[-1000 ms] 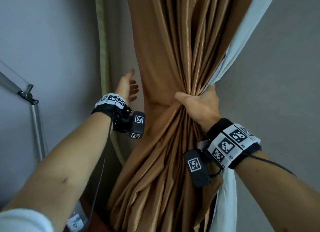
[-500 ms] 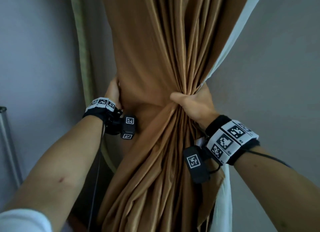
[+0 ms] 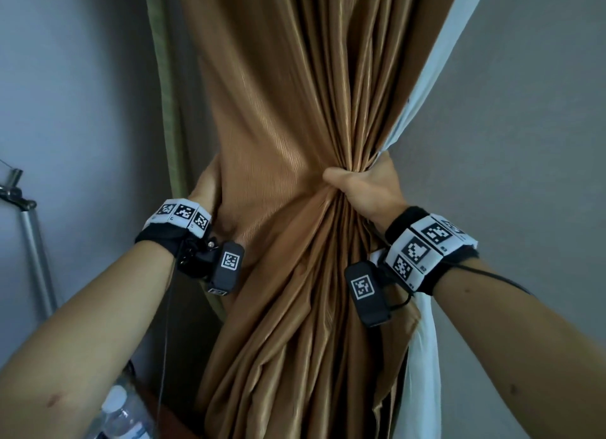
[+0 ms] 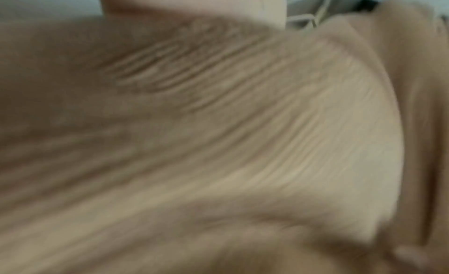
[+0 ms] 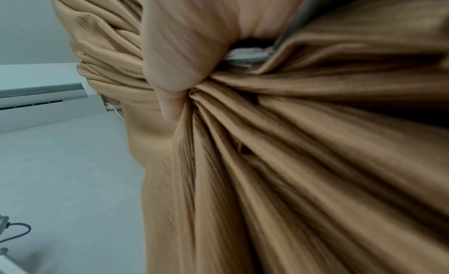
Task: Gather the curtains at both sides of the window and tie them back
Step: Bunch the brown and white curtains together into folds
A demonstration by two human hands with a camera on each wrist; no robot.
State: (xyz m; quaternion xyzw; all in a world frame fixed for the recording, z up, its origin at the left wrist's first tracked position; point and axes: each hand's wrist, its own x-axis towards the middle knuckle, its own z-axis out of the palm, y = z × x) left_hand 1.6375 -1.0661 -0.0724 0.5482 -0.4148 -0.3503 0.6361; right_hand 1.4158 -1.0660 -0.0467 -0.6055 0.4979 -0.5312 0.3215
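**Brown curtain bunched in the right hand, left hand tucked behind its edge**

The brown curtain (image 3: 295, 117) hangs down the middle of the head view, against a grey wall (image 3: 524, 143). The right hand (image 3: 367, 189) is clenched tight around it at its narrowest point — thumb across the front, folds fanning out above and below the fist. In the right wrist view the thumb (image 5: 175, 70) presses into the gathered pleats of the curtain (image 5: 291, 143), and a bit of pale fabric shows in the crook of the fist.

A white lining (image 3: 423, 356) runs along the curtain's right edge, above and below the right hand.

The left hand (image 3: 205, 186) is at the curtain's left edge, level with the right hand. Most of it is hidden behind the cloth; only its back shows, so I cannot tell whether its fingers grip the fabric or lie flat on it. The left wrist view is blurred and filled with ribbed tan cloth (image 4: 218, 134) close to the lens.

Left of the curtain hangs a narrow olive-green strip of fabric (image 3: 164, 94), beside the left hand. Further left stands a metal pole (image 3: 34, 258) with a clamp on top. Below the left forearm, near the curtain's lower folds, lies a plastic bottle (image 3: 124, 415) — its white cap faces up.
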